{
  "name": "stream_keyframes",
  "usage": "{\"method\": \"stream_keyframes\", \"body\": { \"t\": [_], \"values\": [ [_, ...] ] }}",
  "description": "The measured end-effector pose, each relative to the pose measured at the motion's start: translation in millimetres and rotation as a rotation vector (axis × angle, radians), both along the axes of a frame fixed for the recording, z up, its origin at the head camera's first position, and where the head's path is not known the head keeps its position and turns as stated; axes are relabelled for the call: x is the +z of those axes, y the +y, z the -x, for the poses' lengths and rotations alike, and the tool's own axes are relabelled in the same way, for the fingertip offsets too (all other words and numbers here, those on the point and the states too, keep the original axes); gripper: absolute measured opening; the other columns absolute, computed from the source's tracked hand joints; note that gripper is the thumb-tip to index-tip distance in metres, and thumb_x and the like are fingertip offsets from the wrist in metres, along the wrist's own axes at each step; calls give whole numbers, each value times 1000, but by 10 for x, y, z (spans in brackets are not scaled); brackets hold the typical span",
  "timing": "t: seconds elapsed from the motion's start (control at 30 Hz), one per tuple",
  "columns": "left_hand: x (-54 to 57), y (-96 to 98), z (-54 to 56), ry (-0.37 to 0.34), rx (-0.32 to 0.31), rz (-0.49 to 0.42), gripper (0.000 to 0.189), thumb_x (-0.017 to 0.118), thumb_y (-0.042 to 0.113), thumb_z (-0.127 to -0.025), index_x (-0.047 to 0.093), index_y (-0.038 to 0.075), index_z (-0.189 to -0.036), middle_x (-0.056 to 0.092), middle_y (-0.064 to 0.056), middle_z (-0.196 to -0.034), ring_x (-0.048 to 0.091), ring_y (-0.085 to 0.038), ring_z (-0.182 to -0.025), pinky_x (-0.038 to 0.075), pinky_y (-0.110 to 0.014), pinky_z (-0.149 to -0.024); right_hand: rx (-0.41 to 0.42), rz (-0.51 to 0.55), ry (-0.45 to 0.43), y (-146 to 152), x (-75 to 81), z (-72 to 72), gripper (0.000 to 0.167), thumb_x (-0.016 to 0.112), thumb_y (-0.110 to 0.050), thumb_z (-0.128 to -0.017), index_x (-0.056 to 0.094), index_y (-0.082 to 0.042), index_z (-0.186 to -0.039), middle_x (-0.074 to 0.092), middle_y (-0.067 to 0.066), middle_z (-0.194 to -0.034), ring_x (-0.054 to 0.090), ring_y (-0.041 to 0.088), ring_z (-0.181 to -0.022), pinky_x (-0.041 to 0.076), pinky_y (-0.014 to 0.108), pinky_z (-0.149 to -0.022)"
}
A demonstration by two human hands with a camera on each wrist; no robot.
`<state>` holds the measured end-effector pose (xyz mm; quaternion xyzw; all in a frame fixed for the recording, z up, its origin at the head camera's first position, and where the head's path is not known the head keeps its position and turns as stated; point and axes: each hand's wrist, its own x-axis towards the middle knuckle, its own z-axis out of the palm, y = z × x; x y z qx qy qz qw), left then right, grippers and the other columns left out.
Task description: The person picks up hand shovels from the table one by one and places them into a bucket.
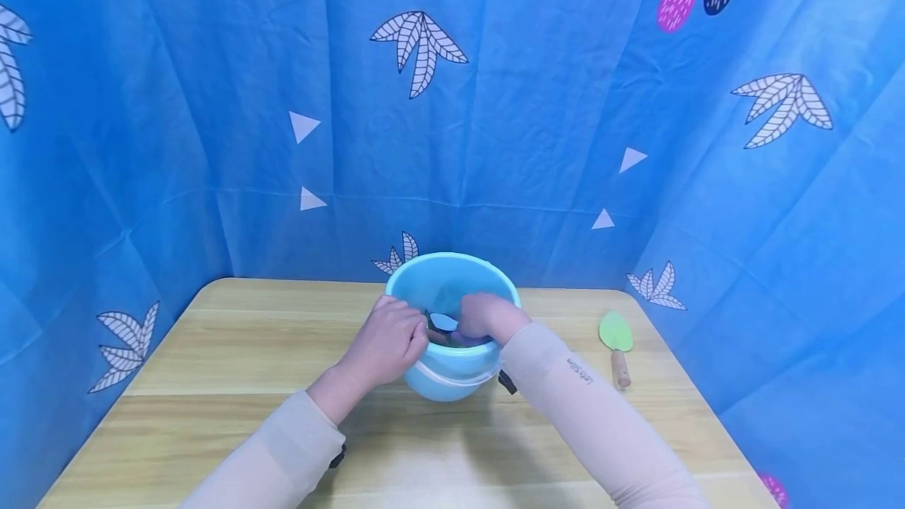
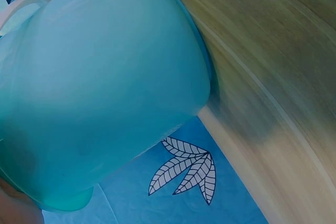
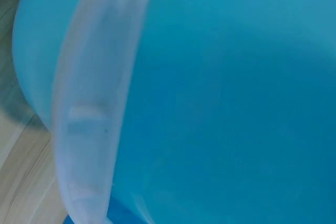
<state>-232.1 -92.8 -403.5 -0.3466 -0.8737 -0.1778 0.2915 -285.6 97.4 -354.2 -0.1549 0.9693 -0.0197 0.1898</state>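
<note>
A light blue bucket (image 1: 443, 389) stands on the wooden table, its mouth tilted toward me. My left hand (image 1: 390, 338) grips the bucket's rim at the left, the fingers curled over the edge. Down inside the bucket reaches my right hand (image 1: 488, 315), whose fingertips are hidden. Beside that hand lie a purple thing (image 1: 467, 340) and a dark-edged thing with a light blue oval face (image 1: 444, 322); their kinds are unclear. Both wrist views are mostly filled by the bucket's outer wall (image 2: 105, 82), and the right one also shows its white handle (image 3: 86, 124).
A small garden trowel (image 1: 616, 331) with a green blade and wooden handle lies at the table's right side. Blue patterned cloth (image 1: 452, 140) hangs behind and at both sides of the table (image 1: 283, 344).
</note>
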Motion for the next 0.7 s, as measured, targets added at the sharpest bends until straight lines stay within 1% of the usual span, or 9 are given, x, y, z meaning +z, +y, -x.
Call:
{"method": "stream_keyframes", "body": {
  "t": [0.1, 0.3, 0.57, 0.7],
  "values": [
    [8, 0, 1, 4, -4, 3, 31, 45, 19, -93, 45, 23, -63, 37, 13, -58, 39, -11, -63, 38, -36, -78, -3, -8, -2, -14, 3, -10, 20, 66, -29, -93, 62, -14, -79, 56, 3, -73, 55, 18, -70, 45, 33, -72],
    [5, -6, 0, 3, -3, 2, 31, 44, 19, -93, 44, 23, -62, 37, 13, -58, 39, -11, -62, 38, -36, -77, -3, -31, 1, -41, -15, -11, 20, 64, -31, -95, 64, -14, -86, 61, 4, -81, 57, 19, -78, 47, 34, -78],
    [-21, -7, 5, -17, 10, 8, 30, 47, 20, -94, 48, 25, -64, 40, 14, -59, 41, -10, -65, 38, -36, -80, -25, -35, 7, -33, -23, -24, 20, 65, -33, -95, 65, -14, -89, 62, 4, -83, 58, 20, -80, 48, 35, -81],
    [-22, -5, 6, -19, 14, 10, 30, 47, 20, -94, 49, 25, -64, 41, 14, -60, 41, -10, -66, 38, -36, -80, -36, -7, 19, -18, -9, -32, 20, 67, -33, -93, 66, -13, -90, 62, 4, -82, 58, 20, -79, 47, 35, -79]
  ]
}}
